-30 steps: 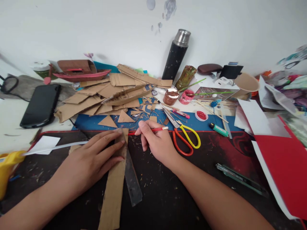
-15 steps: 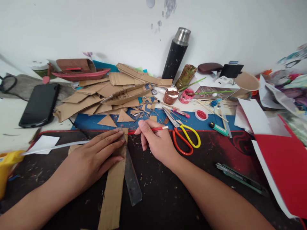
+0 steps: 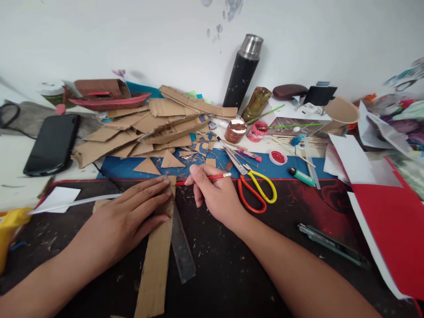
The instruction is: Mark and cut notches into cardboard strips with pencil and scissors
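My left hand [image 3: 132,207] lies flat with its fingers stretched over the upper end of a cardboard strip [image 3: 155,265], pressing it to the dark mat. From beside those fingers a clear ruler [image 3: 183,256] slants down to the right; its upper part is hidden, mostly by the hand. A red pencil [image 3: 217,176] is pinched in my right hand [image 3: 215,190], its front end pointing left at the strip's top right edge. Scissors [image 3: 253,185] with one orange and one yellow handle rest just right of that hand.
Cardboard pieces [image 3: 132,128] are heaped at the back left, near a small model boat [image 3: 112,103] and a phone [image 3: 51,143]. A tall flask [image 3: 241,73] and paint pots [image 3: 257,131] stand behind. A cutter knife [image 3: 331,243] and red paper [image 3: 391,229] lie right, a yellow glue gun [image 3: 11,225] left.
Both hands, the pencil, the strip and the ruler keep their places; only the camera view has shifted slightly.
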Tool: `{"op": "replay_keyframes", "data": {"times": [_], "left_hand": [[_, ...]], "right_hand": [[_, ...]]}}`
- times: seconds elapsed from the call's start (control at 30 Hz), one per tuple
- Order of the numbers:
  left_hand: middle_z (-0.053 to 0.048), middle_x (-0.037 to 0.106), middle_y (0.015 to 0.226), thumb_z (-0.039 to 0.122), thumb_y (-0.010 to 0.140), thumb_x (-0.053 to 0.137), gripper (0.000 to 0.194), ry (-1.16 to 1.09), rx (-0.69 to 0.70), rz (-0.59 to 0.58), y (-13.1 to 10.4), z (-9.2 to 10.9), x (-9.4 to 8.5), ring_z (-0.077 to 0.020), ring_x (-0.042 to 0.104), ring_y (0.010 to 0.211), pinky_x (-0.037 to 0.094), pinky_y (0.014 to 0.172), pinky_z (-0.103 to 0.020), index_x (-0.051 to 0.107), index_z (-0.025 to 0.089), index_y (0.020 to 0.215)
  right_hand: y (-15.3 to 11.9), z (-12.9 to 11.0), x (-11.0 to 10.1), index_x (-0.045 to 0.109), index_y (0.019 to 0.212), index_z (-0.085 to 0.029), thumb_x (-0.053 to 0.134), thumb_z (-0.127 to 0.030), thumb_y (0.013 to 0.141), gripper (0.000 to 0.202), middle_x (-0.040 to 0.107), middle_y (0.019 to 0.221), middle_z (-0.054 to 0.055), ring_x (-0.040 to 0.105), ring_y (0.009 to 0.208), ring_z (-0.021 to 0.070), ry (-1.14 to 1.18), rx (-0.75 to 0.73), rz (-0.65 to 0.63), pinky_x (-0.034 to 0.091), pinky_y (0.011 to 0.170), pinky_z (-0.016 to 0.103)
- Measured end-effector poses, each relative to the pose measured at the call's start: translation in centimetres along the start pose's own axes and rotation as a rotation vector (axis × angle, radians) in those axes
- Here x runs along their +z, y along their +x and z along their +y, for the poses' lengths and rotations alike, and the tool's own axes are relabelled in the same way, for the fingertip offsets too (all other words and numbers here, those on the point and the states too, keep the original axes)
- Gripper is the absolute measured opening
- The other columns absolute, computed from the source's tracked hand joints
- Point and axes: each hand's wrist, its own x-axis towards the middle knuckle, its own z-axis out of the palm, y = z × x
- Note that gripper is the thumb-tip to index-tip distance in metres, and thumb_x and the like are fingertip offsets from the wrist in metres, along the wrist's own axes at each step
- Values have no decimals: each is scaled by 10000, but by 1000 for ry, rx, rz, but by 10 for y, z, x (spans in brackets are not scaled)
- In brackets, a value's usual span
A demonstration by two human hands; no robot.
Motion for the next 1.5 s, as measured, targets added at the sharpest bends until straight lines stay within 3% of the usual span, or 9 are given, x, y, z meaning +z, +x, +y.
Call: {"op": "replay_keyframes", "data": {"times": [0.33, 0.83, 1.5], "left_hand": [[-125, 711, 1588, 583, 1150, 556, 453, 38, -62, -10, -2, -1, 1, -386, 699, 1438, 639, 1157, -598, 773, 306, 1435], [-127, 739, 1559, 587, 1148, 561, 508, 41, -38, -11, -5, -2, 4, -380, 708, 1427, 654, 1123, -570, 734, 264, 1499], [-101, 736, 1576, 605, 1141, 571, 514, 17, -57, -17, -5, -1, 3, -375, 704, 1440, 641, 1147, -546, 733, 299, 1522]], "right_hand": [[0, 0, 1, 676, 852, -231, 633, -758, 1052, 566, 560, 546, -78, 537, 440, 102, -1, 2, 4, 429, 474, 236], [0, 0, 0, 677, 851, -232, 637, -743, 1056, 552, 564, 550, -77, 540, 442, 102, -4, 0, 3, 437, 474, 235], [0, 1, 0, 689, 851, -229, 629, -769, 1054, 580, 557, 550, -77, 544, 450, 104, -16, 1, 2, 450, 486, 234]]}}
